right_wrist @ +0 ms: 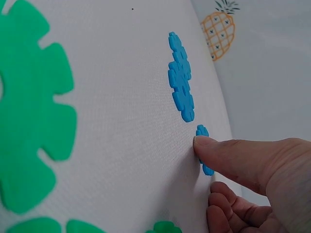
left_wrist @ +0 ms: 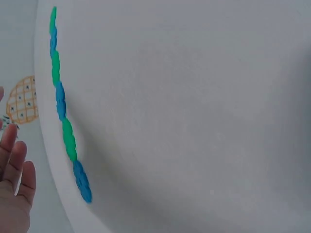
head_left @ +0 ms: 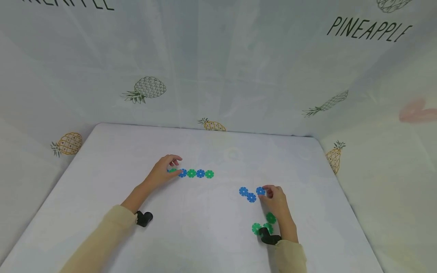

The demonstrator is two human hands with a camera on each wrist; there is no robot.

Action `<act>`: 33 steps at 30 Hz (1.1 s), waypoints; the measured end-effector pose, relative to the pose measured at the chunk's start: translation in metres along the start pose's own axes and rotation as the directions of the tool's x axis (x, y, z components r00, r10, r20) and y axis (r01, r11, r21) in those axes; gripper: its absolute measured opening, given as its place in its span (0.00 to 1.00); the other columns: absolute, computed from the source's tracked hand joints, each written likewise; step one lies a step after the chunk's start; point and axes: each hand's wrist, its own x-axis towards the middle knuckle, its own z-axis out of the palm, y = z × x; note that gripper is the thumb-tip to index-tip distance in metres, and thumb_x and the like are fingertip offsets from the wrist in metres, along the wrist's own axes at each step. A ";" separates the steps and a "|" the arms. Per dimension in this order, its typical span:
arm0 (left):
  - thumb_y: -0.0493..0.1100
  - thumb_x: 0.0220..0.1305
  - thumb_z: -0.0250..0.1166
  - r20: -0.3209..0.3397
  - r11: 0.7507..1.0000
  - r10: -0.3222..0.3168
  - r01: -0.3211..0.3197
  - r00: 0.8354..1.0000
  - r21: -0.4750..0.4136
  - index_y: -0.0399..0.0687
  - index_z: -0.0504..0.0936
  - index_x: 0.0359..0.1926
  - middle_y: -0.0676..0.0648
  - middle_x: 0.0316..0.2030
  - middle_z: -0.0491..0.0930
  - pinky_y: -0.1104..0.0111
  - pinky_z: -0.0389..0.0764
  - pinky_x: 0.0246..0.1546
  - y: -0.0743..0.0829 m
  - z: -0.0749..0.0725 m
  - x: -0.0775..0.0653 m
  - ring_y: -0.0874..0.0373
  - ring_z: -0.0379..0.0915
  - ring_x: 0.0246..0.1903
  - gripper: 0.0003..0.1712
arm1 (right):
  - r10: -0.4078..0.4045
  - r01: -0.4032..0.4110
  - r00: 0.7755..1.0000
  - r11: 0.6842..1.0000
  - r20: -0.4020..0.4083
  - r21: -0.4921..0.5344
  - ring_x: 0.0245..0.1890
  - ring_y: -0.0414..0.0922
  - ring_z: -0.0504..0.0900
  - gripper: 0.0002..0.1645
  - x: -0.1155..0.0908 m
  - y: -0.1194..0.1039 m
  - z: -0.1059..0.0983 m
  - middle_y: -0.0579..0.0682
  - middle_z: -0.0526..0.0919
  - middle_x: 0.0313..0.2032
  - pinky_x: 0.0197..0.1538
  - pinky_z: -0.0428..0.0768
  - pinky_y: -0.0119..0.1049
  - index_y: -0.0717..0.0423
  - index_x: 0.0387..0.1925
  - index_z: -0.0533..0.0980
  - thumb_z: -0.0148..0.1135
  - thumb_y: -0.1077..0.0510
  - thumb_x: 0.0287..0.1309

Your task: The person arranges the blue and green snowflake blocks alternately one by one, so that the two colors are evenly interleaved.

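A row of flat, notched plastic snowflake discs [head_left: 191, 173], alternating green and blue, lies on the white table. Over its left end is my left hand [head_left: 163, 168], its thumb close to a blue disc; whether it touches cannot be told. That hand's fingers [left_wrist: 14, 160] look relaxed in the left wrist view, apart from the row [left_wrist: 60, 100]. Between thumb and forefinger, my right hand [head_left: 276, 201] pinches a blue snowflake disc [head_left: 260, 190]; the forefinger is hidden in the right wrist view, where the thumb covers part of the disc [right_wrist: 208, 170]. Beside it lie two blue discs [head_left: 251, 197].
Several green snowflake discs [head_left: 257, 228] lie near my right wrist, partly under the black wrist camera [head_left: 269, 238]. Another black camera [head_left: 144, 218] sits at the left wrist. A pineapple-printed curtain [head_left: 218, 76] hangs behind the table's far edge [head_left: 259, 133].
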 end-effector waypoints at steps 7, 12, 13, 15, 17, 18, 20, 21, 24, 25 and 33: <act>0.39 0.54 0.67 0.046 1.000 0.025 -0.026 0.999 0.015 0.43 0.73 0.54 0.41 0.47 0.75 0.53 0.71 0.51 0.012 0.017 0.009 0.48 0.69 0.49 0.25 | 0.008 -0.008 1.000 1.000 0.004 -0.002 0.44 0.51 0.70 0.21 0.001 0.001 0.000 0.59 0.71 0.44 0.50 0.73 0.47 0.60 0.52 0.72 0.61 0.60 0.56; 0.40 0.56 0.66 0.092 0.999 0.023 -0.026 0.995 0.036 0.46 0.73 0.55 0.43 0.50 0.74 0.52 0.69 0.55 0.023 0.029 0.014 0.47 0.68 0.53 0.24 | 0.009 -0.009 1.000 1.000 0.004 0.007 0.44 0.51 0.70 0.21 0.001 0.001 0.000 0.58 0.70 0.44 0.51 0.73 0.46 0.60 0.52 0.72 0.62 0.60 0.56; 0.41 0.56 0.66 0.102 0.999 0.020 -0.025 0.995 0.046 0.47 0.73 0.55 0.44 0.51 0.73 0.52 0.69 0.56 0.024 0.031 0.015 0.47 0.68 0.53 0.24 | 0.010 -0.010 1.000 1.000 0.004 0.007 0.44 0.51 0.70 0.21 0.001 0.001 0.001 0.58 0.70 0.44 0.51 0.73 0.46 0.60 0.52 0.72 0.62 0.60 0.56; 0.42 0.56 0.66 0.122 0.998 0.012 -0.019 0.992 0.059 0.48 0.73 0.55 0.45 0.53 0.73 0.52 0.68 0.57 0.027 0.036 0.017 0.48 0.67 0.55 0.24 | 0.010 -0.010 1.000 1.000 0.004 0.008 0.44 0.51 0.70 0.21 0.001 0.001 0.001 0.58 0.70 0.44 0.51 0.73 0.46 0.60 0.52 0.72 0.62 0.60 0.56; 0.42 0.57 0.66 0.138 0.997 0.009 -0.018 0.990 0.070 0.49 0.74 0.55 0.46 0.54 0.72 0.52 0.66 0.59 0.029 0.041 0.019 0.48 0.66 0.57 0.24 | 0.008 -0.008 1.000 1.000 0.003 0.009 0.44 0.51 0.70 0.21 0.001 0.002 0.001 0.59 0.70 0.44 0.51 0.73 0.46 0.60 0.52 0.72 0.62 0.60 0.56; 0.43 0.57 0.65 0.145 0.997 0.006 -0.017 0.989 0.077 0.49 0.74 0.55 0.46 0.54 0.72 0.52 0.66 0.59 0.030 0.043 0.020 0.48 0.66 0.58 0.24 | 0.007 -0.007 1.000 1.000 0.003 0.010 0.44 0.51 0.70 0.21 0.001 0.002 0.001 0.59 0.70 0.44 0.51 0.73 0.46 0.60 0.52 0.72 0.62 0.60 0.56; 0.44 0.57 0.65 0.156 0.995 -0.006 -0.010 0.988 0.099 0.51 0.74 0.55 0.47 0.55 0.72 0.52 0.65 0.61 0.031 0.048 0.022 0.48 0.65 0.59 0.23 | 0.006 -0.006 1.000 1.000 0.002 0.011 0.45 0.51 0.70 0.21 0.001 0.002 0.001 0.59 0.70 0.44 0.51 0.73 0.47 0.60 0.52 0.72 0.62 0.60 0.56; 0.44 0.57 0.65 0.161 0.994 -0.009 -0.009 0.987 0.113 0.51 0.74 0.55 0.48 0.55 0.73 0.53 0.64 0.61 0.031 0.051 0.023 0.49 0.64 0.60 0.23 | 0.005 -0.005 1.000 1.000 0.002 0.010 0.45 0.51 0.70 0.21 0.001 0.003 0.001 0.59 0.70 0.44 0.51 0.73 0.47 0.60 0.52 0.72 0.62 0.60 0.56; 0.45 0.57 0.65 0.171 0.987 -0.016 -0.011 0.985 0.158 0.52 0.74 0.55 0.49 0.54 0.73 0.54 0.64 0.62 0.032 0.057 0.025 0.50 0.63 0.60 0.23 | 0.008 -0.008 1.000 1.000 0.002 0.004 0.45 0.51 0.70 0.21 0.001 0.003 0.001 0.59 0.70 0.44 0.51 0.73 0.47 0.60 0.52 0.72 0.62 0.60 0.56; 0.45 0.57 0.65 0.171 0.985 -0.016 -0.014 0.985 0.172 0.52 0.74 0.55 0.49 0.54 0.73 0.55 0.64 0.61 0.032 0.059 0.026 0.51 0.63 0.60 0.23 | 0.010 -0.010 1.000 1.000 0.003 0.001 0.45 0.51 0.70 0.21 0.001 0.003 0.001 0.59 0.70 0.44 0.51 0.73 0.47 0.60 0.52 0.72 0.62 0.60 0.56; 0.47 0.56 0.67 0.171 0.970 0.000 -0.042 0.985 0.241 0.52 0.74 0.55 0.49 0.52 0.72 0.58 0.66 0.60 0.029 0.073 0.031 0.52 0.64 0.57 0.24 | 0.013 -0.013 1.000 1.000 0.005 0.013 0.46 0.52 0.71 0.21 0.001 0.004 0.001 0.60 0.71 0.45 0.52 0.73 0.48 0.60 0.52 0.72 0.62 0.60 0.56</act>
